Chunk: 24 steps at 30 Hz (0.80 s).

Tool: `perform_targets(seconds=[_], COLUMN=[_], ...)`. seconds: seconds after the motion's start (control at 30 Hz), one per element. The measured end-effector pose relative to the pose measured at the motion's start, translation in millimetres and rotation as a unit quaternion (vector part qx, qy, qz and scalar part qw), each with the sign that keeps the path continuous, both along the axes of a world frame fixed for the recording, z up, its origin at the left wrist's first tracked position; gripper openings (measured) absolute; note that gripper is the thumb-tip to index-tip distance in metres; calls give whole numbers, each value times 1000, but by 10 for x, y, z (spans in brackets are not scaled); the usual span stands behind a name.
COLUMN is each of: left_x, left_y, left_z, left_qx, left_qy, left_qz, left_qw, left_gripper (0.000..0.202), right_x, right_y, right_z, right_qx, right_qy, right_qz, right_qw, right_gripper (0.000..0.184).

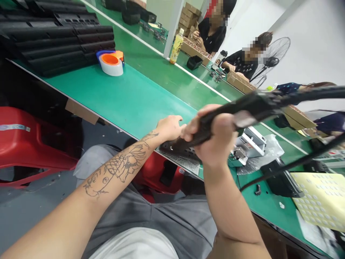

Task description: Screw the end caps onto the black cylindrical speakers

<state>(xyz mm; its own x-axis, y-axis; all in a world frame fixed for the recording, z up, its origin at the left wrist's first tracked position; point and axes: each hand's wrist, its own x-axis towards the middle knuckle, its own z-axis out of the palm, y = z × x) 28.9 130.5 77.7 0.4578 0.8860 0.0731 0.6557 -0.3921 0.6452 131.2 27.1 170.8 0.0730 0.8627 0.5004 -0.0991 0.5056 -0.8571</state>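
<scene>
My right hand (215, 136) is wrapped round a black corded electric screwdriver (242, 109), blurred by motion. It slants down toward the left, and its tip is hard to make out. Under it, at the table's front edge, lies a dark, flat, elongated part (185, 153) on a piece of clear bubble wrap (196, 167). My left hand (169, 127) is curled at the far side of this part, its thumb raised and its fingertips close to the screwdriver's lower end. Some of the left fingers are hidden.
Black plastic housings (59, 39) are stacked at the left, beside a tape dispenser (111, 63). Right stand a white-grey device (252, 142), a black housing (283, 178) and a yellow sticker sheet (320, 198). A cable (291, 163) crosses there. Red stools (29, 144) stand below; people work opposite.
</scene>
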Motion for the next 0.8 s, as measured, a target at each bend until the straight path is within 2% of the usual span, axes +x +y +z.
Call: perform_targets(seconds=[0.1, 0.17, 0.27, 0.3, 0.33, 0.4, 0.5, 0.6, 0.7, 0.8], left_x=[-176, -378, -684, -755, -804, -855, -898, -949, -868, -522], left_y=[-36, -64, -118, -141, -164, -196, -141, 116, 585, 1146], left_z=[-143, -288, -487, -534, -572, -625, -678, -688, -584, -360], left_qx=[-47, -94, -111, -107, -101, -88, -71, -60, -18, 37], left_qy=[-106, -196, -200, -193, -191, -197, -206, -211, -171, -64], left_qz=[6, -59, -189, -210, -219, -214, -161, -58, 75, 195], left_qw=[993, 974, 955, 952, 952, 953, 963, 974, 982, 978], left_gripper=[45, 56, 123, 135, 138, 129, 121, 120, 114, 90], right_x=[253, 496, 804, 875, 933, 1022, 1144, 1269, 1343, 1350], right_y=[-99, -134, -98, -69, -38, 13, 42, 58, 138, 287], right_z=[281, 345, 237, 175, 113, 3, -119, -270, -543, -935], right_qx=[13, -30, -60, -66, -70, -73, -68, -76, -123, -185], right_qy=[51, 44, 75, 89, 99, 114, 144, 163, 177, 220], right_qz=[69, 129, 143, 136, 129, 131, 194, 306, 348, 341], right_qw=[996, 990, 985, 985, 984, 982, 968, 935, 912, 895], right_gripper=[56, 57, 62, 64, 66, 69, 67, 59, 55, 55])
